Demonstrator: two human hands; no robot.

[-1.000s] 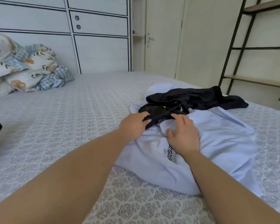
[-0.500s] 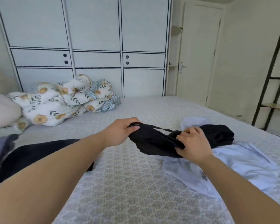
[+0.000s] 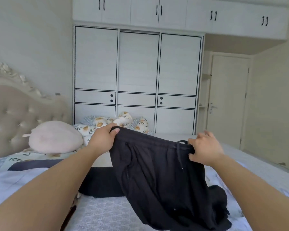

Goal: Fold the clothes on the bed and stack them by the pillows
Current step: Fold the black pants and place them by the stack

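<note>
Shorts [image 3: 160,172], black, held up over the bed [image 3: 103,212] by the waistband. Left hand [image 3: 102,140] pinches the left end of the band, thumb on top, fingers under the cloth. Right hand [image 3: 205,150] grips the band by the drawstring [image 3: 179,150] with thumb and lower fingers; upper fingers splayed loose. Fabric looks thin, soft, light: it sags between the hands and hangs in loose folds, hem bunched on the bed. No stiffness, so it won't hold shape alone; needs laying flat before folding. Not slippery or fragile by the look of it. Best hold is the waistband corners, thickest part, keeps the legs aligned; right hand should probably shift out to the far corner. Drawstring dangles, tuck it in. Another dark garment [image 3: 100,182] lies flat on the bed behind, near the pink pillow [image 3: 55,137]; a stack could start there.
</note>
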